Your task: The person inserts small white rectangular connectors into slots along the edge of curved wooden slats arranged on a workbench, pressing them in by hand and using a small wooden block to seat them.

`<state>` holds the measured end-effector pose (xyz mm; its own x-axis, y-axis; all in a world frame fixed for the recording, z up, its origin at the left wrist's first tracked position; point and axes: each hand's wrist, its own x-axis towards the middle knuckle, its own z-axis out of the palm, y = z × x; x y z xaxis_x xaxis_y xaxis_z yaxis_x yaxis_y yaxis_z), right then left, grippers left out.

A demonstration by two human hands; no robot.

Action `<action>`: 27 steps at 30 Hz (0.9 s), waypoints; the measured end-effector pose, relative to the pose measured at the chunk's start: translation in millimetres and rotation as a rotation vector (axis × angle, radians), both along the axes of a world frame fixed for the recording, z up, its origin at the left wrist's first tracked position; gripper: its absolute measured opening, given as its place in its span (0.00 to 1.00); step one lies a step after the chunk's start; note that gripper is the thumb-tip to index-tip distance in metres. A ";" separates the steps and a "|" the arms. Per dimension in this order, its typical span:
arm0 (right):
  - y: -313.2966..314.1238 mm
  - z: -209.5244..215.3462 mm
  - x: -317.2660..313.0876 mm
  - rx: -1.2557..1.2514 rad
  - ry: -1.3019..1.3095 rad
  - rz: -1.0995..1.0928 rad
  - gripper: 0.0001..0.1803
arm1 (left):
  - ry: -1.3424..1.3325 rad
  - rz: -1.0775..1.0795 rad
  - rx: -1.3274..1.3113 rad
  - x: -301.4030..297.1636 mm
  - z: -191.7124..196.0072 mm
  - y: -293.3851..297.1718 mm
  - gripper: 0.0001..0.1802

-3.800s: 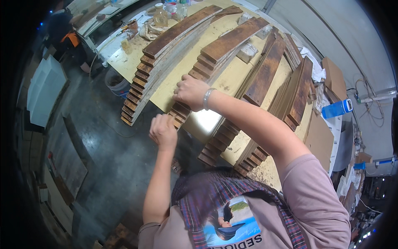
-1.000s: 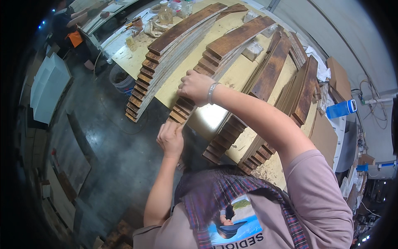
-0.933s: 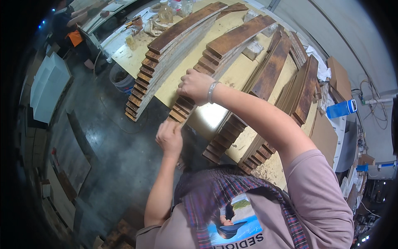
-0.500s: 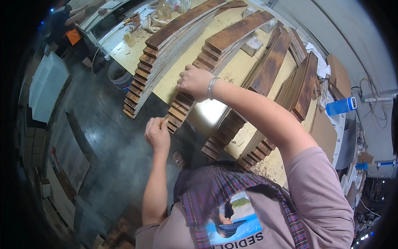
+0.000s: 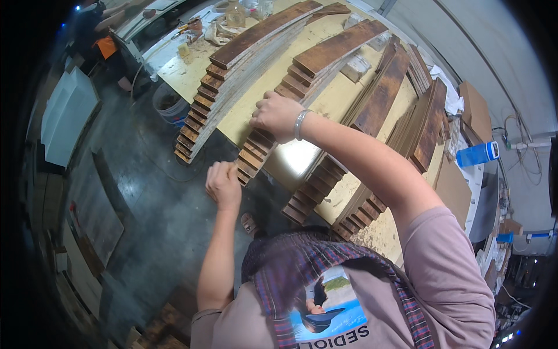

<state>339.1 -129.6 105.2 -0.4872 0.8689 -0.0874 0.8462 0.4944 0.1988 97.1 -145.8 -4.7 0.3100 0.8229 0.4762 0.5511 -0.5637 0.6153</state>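
A stack of curved brown wooden planks [image 5: 331,49] lies on the table, its near ends fanned out like steps. My right hand [image 5: 279,116] is curled over those stepped ends, closed, its fingertips turned away from view. At the lowest steps of the same stack, my left hand [image 5: 223,185] is closed against the plank ends. Whatever its fingers pinch is too small or hidden to make out. To the left stands another stepped stack of curved planks [image 5: 256,35] with pale, streaked sides.
Two more plank stacks, one in the middle [image 5: 381,96] and one on the right [image 5: 427,128], share the yellowish table [image 5: 235,119]. A blue container [image 5: 476,153] sits at the right. On the floor stands a bucket [image 5: 168,104]; at the far left another person [image 5: 96,35] is at work.
The whole view has shifted slightly. Both hands keep nearly the same places on the stack, with the left hand a little closer against the lowest plank ends.
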 end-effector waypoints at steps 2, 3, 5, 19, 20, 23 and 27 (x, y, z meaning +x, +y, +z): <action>0.7 1.7 2.6 -0.006 -0.010 -0.013 0.22 | -0.013 -0.083 0.000 2.6 -1.1 -22.7 0.05; 0.8 1.5 3.6 -0.002 -0.001 -0.009 0.22 | -0.049 -0.121 -0.030 3.6 -0.2 -33.2 0.04; 0.8 -0.1 4.4 0.010 0.014 0.000 0.23 | -0.074 -0.192 -0.109 2.6 -1.1 -44.8 0.04; -0.4 10.9 -4.5 0.005 0.021 0.024 0.39 | -0.208 0.008 -0.278 -16.2 -16.6 -44.7 0.05; -4.3 12.1 -12.6 0.008 -0.023 0.041 0.48 | -0.199 0.036 -0.264 -18.3 -13.3 -39.4 0.05; -10.9 -0.3 -37.2 -0.038 -0.052 0.155 0.53 | -0.191 0.043 -0.194 -22.1 -9.9 -26.2 0.05; -7.2 -29.4 -70.1 -0.183 -0.153 0.111 0.45 | -0.191 0.076 -0.230 -26.1 -15.5 -31.2 0.04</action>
